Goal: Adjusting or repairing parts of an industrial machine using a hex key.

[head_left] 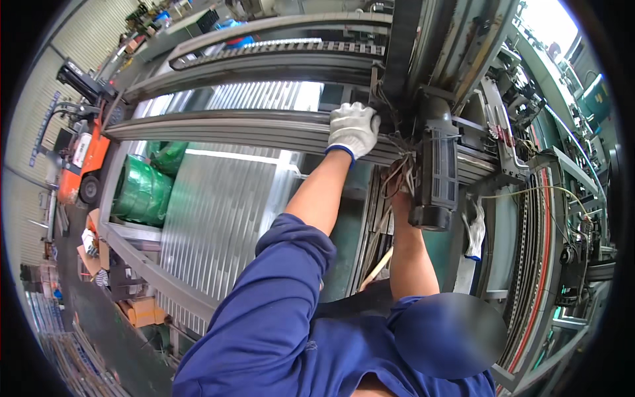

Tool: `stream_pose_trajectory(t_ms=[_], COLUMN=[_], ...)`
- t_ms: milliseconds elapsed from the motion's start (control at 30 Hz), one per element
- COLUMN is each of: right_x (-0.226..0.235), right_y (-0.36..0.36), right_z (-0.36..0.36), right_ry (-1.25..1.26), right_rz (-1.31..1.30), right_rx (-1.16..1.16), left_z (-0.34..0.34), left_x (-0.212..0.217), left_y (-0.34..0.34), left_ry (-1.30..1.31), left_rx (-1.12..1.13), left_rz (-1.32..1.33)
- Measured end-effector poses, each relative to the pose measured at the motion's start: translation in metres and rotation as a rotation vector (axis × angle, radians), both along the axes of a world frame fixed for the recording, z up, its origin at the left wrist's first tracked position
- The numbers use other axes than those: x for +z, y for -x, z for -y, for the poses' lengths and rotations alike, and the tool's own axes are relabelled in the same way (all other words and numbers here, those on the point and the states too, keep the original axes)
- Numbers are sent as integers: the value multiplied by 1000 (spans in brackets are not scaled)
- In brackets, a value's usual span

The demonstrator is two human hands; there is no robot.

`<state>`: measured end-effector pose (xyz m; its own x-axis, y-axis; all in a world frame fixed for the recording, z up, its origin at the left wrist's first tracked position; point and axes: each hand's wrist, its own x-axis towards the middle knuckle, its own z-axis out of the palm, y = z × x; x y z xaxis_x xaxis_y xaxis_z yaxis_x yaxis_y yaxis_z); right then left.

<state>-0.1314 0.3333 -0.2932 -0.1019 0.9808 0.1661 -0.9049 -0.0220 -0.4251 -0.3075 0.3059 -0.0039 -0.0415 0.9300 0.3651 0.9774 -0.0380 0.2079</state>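
An off-white glove (355, 132) with a blue cuff; another glove (475, 231), white with blue edging. The work shirt (274, 284) is plain navy blue. The long rail (231, 132) is grey, lined lengthwise; the motor (436, 165) is dark grey. Silver panels (215, 218) show narrow parallel stripes. The wrapped bundle (141, 192) is glossy green, the forklift (92, 159) orange and black, and a thin strip (548, 231) red.

A forklift (92, 155) and machinery (444, 169) show a workshop.
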Motion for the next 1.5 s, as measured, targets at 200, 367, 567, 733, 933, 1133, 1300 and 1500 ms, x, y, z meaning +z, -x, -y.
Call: stream_pose_trajectory(t_ms=[200, 367, 567, 733, 933, 1133, 1300, 1500], right_x=[-6, 22, 58, 68, 84, 90, 44, 40], right_y=[34, 44, 50, 75, 76, 90, 41, 52], right_z=[15, -29, -43, -22, -17, -8, 3, 38], right_ry=[-109, -250, -206, -139, 58, 128, 154, 143], right_rz=[-135, -176, -183, -304, -418, -380, -231, -76], right_rx=[-216, -461, -417, -389, -277, -175, -115, 7], left_z=[180, 503, 594, 654, 674, 465, 252, 27], left_x=[-14, -97, -72, -113, -23, 205, 218, 78], left_y=[36, 38, -1, 44, -32, -98, -70, -45], left_ry=[-43, 411, 761, 1061, 1024, 1052, 430, 153], left_rx=[-27, 942, 744, 613, 444, 46, -76, 100], left_rz=[626, 453, 635, 371, 207, 117, 310, 603])
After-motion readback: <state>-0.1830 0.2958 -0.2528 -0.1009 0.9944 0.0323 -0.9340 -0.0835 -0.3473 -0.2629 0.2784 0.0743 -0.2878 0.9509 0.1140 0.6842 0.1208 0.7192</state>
